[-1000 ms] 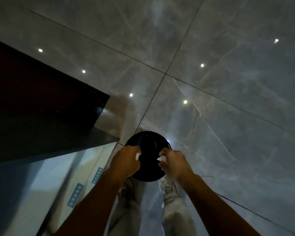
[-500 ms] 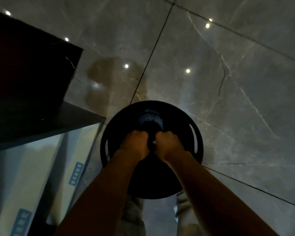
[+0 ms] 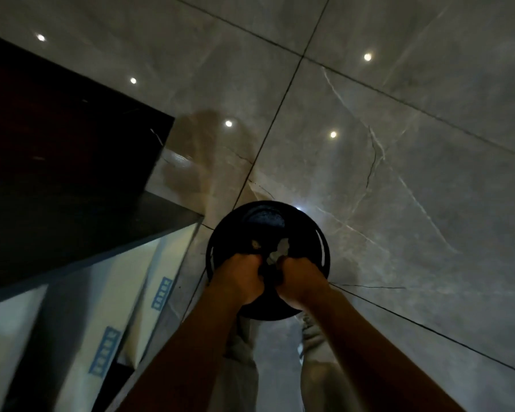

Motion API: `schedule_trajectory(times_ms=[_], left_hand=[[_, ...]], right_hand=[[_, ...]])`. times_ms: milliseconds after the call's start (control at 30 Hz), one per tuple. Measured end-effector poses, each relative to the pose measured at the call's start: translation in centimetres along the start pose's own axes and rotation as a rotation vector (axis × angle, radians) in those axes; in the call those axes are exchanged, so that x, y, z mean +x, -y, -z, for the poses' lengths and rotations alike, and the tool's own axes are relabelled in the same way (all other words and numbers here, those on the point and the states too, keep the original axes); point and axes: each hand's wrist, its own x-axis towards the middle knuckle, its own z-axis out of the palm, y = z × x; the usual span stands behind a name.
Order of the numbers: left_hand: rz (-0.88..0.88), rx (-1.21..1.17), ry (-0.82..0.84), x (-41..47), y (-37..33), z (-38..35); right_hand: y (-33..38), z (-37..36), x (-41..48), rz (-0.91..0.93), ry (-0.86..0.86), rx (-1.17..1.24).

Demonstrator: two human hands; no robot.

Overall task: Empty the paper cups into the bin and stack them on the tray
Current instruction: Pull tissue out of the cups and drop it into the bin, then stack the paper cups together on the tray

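A round black bin (image 3: 321, 248) stands on the floor right below me, with slots in its rim. Both fists hang over its opening, knuckles up. My left hand (image 3: 240, 278) and my right hand (image 3: 301, 281) are each closed around a small paper cup, which the fingers and the dim light almost hide. A pale cup edge (image 3: 272, 258) peeks out beside the right fingers. Pale scraps (image 3: 282, 245) and a smaller brownish bit (image 3: 254, 243) show against the bin's dark inside. No tray is in view.
A dark table (image 3: 72, 173) fills the left side, its corner near the bin. Under it lean pale cardboard boxes (image 3: 131, 307) with blue print. The glossy grey tile floor (image 3: 399, 144) reflects ceiling lights. My light trousers (image 3: 241, 367) and a shoe (image 3: 306, 325) are below the bin.
The bin looks smaller and farther than half a second ago. My fists have drawn slightly apart, and pale scraps now show inside the bin.
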Motion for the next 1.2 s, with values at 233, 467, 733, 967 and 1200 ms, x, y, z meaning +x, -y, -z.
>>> schedule_trajectory(times_ms=[233,467,733,967,1200], left_hand=[[0.040,-0.141,-0.064,-11.8,-2.6,1.5],[0.052,-0.224,-0.052,-22.6,-5.0,1.5],[0.093,-0.203,-0.096,-35.1,-7.9,0.0],[0.154,-0.258,-0.139,-45.1,-9.3,-2.9],[0.217,-0.442,-0.195,-52.5,-9.9,-6.9]], right_hand=[[0.9,3.5,-11.0,0.029,-0.039,-0.004],[0.9,4.9,-22.1,0.118,0.006,-0.125],[0.3,5.9,-34.3,0.093,-0.023,-0.090],[-2.1,5.6,-43.6,0.053,0.014,-0.039],[-5.2,4.9,-49.2,0.012,0.045,-0.113]])
